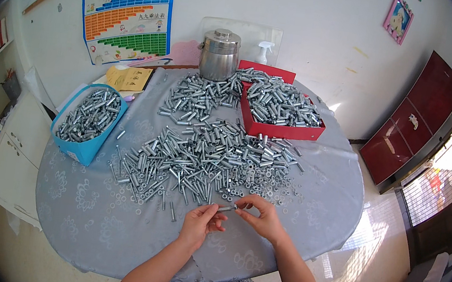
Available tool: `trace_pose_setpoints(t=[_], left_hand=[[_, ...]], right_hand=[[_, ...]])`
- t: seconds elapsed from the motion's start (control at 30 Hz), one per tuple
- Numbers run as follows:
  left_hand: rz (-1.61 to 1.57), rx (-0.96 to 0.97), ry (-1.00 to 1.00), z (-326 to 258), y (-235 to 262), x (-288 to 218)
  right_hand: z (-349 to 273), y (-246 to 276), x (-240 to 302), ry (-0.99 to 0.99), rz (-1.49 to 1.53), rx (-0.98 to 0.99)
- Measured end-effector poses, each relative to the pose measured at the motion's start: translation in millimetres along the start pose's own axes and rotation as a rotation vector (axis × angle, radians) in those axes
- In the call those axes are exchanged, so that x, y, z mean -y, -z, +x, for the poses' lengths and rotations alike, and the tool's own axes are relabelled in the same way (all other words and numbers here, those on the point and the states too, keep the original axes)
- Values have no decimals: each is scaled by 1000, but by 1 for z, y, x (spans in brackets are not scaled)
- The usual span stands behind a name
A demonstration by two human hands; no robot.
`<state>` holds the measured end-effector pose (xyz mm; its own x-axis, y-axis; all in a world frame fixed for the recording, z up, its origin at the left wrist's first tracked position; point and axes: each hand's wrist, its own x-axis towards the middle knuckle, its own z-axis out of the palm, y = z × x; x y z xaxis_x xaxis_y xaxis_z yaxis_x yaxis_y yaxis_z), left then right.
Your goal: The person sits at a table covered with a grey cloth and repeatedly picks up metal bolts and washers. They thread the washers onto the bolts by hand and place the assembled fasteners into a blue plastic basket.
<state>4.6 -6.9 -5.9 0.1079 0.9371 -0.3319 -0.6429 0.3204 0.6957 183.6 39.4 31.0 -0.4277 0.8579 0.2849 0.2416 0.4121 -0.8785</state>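
Note:
Above the near edge of the table, a silver metal bolt (225, 208) lies crosswise between my two hands. My left hand (200, 226) pinches one end of it between thumb and forefinger, the other fingers curled. At the opposite end, the fingertips of my right hand (263, 217) close around a small nut (235, 206); whether a washer is there too is too small to tell. Just beyond my hands spreads a pile of loose bolts (195, 162) and metal sleeves. Small washers and nuts (268, 187) are scattered along its right side. One single bolt (173, 212) rests left of my hands.
A blue basket (85, 149) full of bolt assemblies stands at the left. Farther back, a red box (283, 132) overflows with more of them. Behind are a steel pot (219, 55) and a white spray bottle (263, 52). A grey patterned cloth (83, 202) covers the rounded table.

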Motion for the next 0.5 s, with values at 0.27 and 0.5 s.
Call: trace_pose_setpoints(t=[0.27, 0.5], left_hand=[[131, 15, -62, -3, -7, 0], [31, -54, -91, 1, -1, 1]], right_hand=[[-6, -5, -8, -308, -178, 28], [-9, -3, -18, -259, 0, 91]])
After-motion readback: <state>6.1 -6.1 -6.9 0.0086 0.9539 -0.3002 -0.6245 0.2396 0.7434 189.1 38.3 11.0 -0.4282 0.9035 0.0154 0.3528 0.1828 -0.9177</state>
